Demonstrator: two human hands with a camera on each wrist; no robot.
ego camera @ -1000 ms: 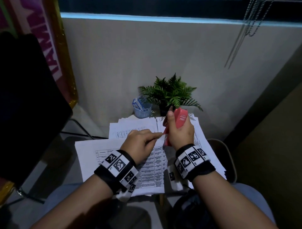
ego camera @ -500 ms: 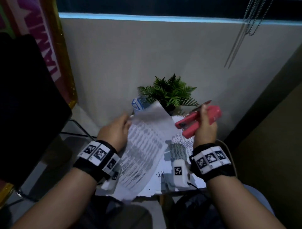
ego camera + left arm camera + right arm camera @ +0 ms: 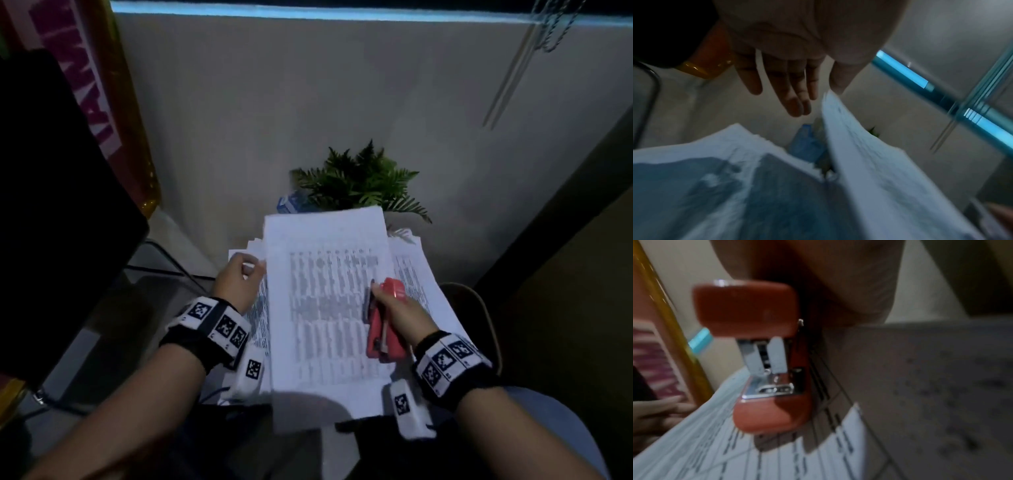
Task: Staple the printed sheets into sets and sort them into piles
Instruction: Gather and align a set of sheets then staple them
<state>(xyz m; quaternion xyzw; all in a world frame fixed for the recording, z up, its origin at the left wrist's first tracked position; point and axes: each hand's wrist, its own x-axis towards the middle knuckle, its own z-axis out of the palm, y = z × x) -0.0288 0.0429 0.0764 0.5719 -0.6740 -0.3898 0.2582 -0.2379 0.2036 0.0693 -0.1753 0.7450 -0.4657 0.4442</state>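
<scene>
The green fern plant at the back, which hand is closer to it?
Left, but only slightly. The left hand is at the sheets' left edge, below-left of the fern; the right hand, holding the red stapler, sits lower.

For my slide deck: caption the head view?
Right hand grips red stapler over printed sheets; left hand at their edge.

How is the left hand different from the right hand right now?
The right hand curls round the red stapler; the left hand holds no tool, only the edge of the printed sheets with straight fingers. The left hand sits at the sheets' left edge; the right hand lies over their right side. Both wear black-and-white patterned wristbands.
</scene>
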